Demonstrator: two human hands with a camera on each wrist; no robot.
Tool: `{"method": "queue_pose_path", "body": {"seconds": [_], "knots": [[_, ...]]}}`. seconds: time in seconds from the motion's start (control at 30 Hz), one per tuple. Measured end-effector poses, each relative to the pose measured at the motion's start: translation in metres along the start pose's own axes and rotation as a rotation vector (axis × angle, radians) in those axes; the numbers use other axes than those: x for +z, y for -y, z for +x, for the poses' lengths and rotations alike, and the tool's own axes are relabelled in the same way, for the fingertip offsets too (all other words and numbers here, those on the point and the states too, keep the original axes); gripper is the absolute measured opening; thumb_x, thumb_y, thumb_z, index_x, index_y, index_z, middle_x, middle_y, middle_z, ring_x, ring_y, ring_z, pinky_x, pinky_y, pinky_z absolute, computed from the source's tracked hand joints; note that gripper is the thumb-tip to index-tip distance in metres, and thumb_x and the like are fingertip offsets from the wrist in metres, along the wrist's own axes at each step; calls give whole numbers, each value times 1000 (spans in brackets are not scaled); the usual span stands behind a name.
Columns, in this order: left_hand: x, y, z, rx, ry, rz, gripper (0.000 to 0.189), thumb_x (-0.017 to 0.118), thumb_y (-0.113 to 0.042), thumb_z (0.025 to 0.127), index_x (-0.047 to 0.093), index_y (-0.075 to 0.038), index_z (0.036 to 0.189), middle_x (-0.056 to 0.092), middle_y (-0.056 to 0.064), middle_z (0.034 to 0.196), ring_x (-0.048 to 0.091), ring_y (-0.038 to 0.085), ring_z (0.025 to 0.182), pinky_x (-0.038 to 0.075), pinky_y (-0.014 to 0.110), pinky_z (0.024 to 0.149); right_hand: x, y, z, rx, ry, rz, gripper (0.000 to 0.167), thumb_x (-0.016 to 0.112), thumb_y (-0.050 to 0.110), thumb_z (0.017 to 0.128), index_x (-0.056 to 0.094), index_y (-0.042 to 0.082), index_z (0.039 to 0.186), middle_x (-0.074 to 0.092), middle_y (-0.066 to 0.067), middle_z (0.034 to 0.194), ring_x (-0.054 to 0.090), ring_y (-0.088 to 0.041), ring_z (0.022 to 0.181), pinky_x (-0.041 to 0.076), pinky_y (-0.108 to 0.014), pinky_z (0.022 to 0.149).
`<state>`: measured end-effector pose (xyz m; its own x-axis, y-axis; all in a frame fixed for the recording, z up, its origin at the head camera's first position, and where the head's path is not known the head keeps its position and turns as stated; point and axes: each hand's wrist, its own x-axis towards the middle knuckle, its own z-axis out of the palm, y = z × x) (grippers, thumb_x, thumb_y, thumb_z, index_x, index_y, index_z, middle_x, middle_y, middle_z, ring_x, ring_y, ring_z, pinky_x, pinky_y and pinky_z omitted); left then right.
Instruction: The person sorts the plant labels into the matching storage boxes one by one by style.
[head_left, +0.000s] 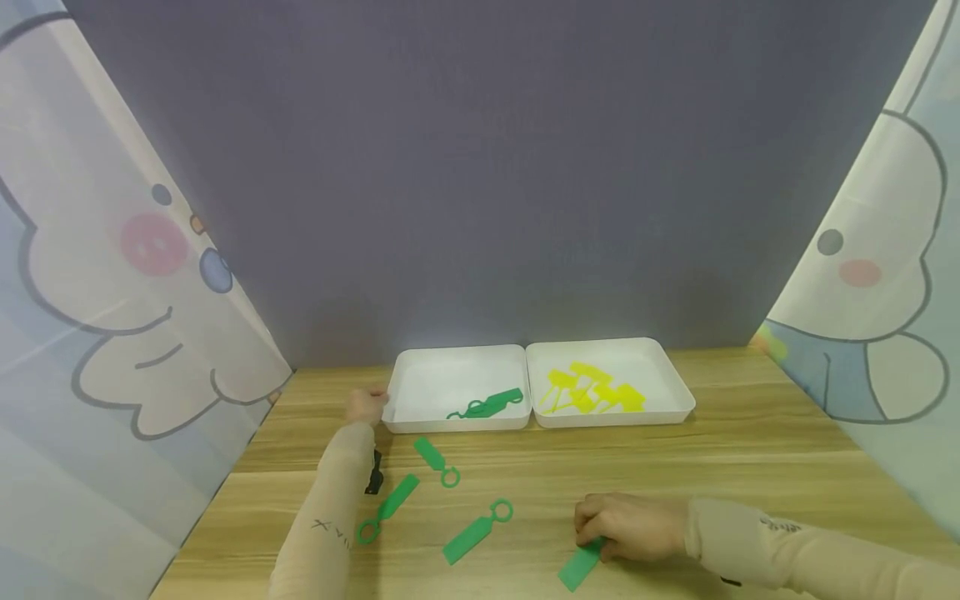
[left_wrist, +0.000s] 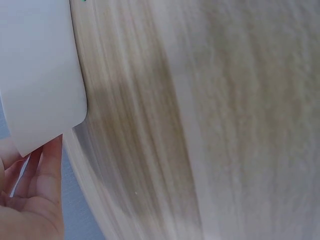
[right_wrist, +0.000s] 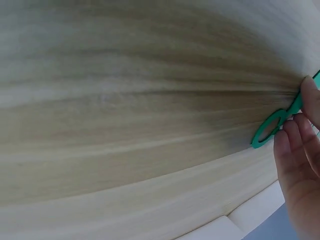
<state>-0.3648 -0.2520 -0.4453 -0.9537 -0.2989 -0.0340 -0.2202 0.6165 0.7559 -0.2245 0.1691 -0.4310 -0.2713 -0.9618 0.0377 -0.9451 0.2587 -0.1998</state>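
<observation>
My left hand (head_left: 366, 405) is at the left wall of a white tray (head_left: 459, 424). In the left wrist view its thumb and fingers (left_wrist: 50, 170) pinch the tray's corner from both sides. My right hand (head_left: 628, 527) is low over the wooden table at the right and pinches a flat green tag (head_left: 580, 569) with a ring end. The right wrist view shows the ring (right_wrist: 268, 129) sticking out past the fingertips. Several green tags lie in the left tray, overlapping; one is this green tag (head_left: 495, 404).
Three more green tags lie between my arms: an upper tag (head_left: 430, 453), a left tag (head_left: 399, 495) and a nearer tag (head_left: 467, 540). A second white tray (head_left: 611, 420) with several yellow pieces (head_left: 587, 390) stands against the first. Behind rises a dark grey panel (head_left: 480, 183).
</observation>
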Motion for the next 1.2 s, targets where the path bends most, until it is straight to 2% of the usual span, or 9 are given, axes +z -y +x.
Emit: {"method": "queue_pose_path", "body": {"seconds": [0.27, 0.5, 0.63, 0.97, 1.2], "knots": [[-1, -2, -2, 1, 2, -1, 33, 50, -14, 89, 59, 4, 117, 55, 23, 123, 53, 37, 111, 45, 44, 91, 6, -4, -1, -17, 12, -23, 25, 70, 20, 77, 68, 18, 102, 57, 14, 101, 51, 4, 93, 42, -5, 78], [0, -1, -1, 6, 3, 9, 34, 49, -14, 89, 58, 3, 117, 55, 23, 124, 52, 37, 113, 44, 45, 92, 5, -4, 0, -101, -3, -160, 23, 72, 23, 75, 68, 19, 97, 57, 14, 97, 51, 4, 91, 39, -2, 79], [1, 0, 0, 6, 1, 15, 34, 50, -15, 89, 59, 3, 117, 55, 23, 123, 52, 37, 112, 44, 44, 91, 2, -2, 2, -120, -3, -207, 20, 73, 23, 75, 68, 20, 94, 57, 15, 95, 51, 5, 89, 38, -1, 78], [0, -3, -3, -15, -1, 8, 34, 50, -15, 90, 59, 3, 117, 56, 22, 123, 53, 37, 112, 45, 44, 91, -3, 0, 4, -100, 33, -186, 15, 71, 22, 78, 68, 20, 93, 56, 16, 93, 50, 6, 88, 37, 0, 75], [-3, -9, -7, -18, 6, 12, 33, 49, -14, 91, 58, 4, 118, 55, 24, 124, 53, 37, 111, 45, 44, 90, -9, -3, 9, -79, 18, -205, 18, 74, 19, 74, 68, 19, 91, 57, 14, 91, 50, 5, 84, 38, -2, 73]]}}
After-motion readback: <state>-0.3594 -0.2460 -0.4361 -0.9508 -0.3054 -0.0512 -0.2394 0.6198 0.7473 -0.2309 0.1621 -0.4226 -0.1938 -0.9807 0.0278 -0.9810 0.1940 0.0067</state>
